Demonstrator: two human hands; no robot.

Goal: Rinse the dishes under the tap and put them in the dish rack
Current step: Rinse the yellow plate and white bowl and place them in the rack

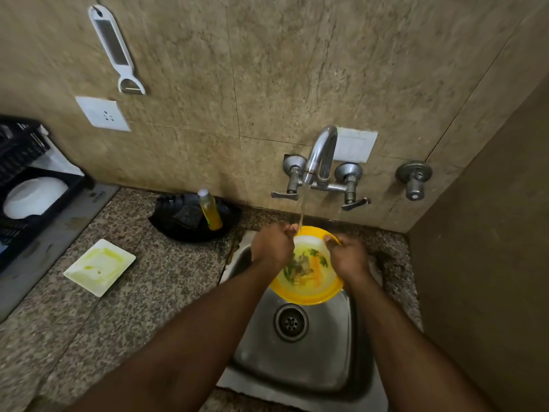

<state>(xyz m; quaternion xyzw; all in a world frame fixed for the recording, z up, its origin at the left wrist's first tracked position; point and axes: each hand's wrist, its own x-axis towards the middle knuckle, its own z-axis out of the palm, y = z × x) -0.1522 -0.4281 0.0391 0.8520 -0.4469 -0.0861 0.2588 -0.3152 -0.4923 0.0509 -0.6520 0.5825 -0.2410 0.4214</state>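
**A:** so where's the plate at right now?

**B:** yellow plate (309,294) is over the sink (312,352), tilted up under the tap (322,156) with water running onto its far edge. Food bits are stuck in the middle.

**A:** and the hands?

**B:** left hand (271,245) and right hand (349,257) each have fingers curled round the rim, one per side.

**A:** anything else around?

**B:** dirty square plate (99,266) on the counter (148,292), white bowl (32,197) sitting in the dish rack (44,209) far left, soap bottle (210,210) near the wall.

No readable text, brand or number is showing anywhere. The yellow bottle (210,214) is showing no legible label.
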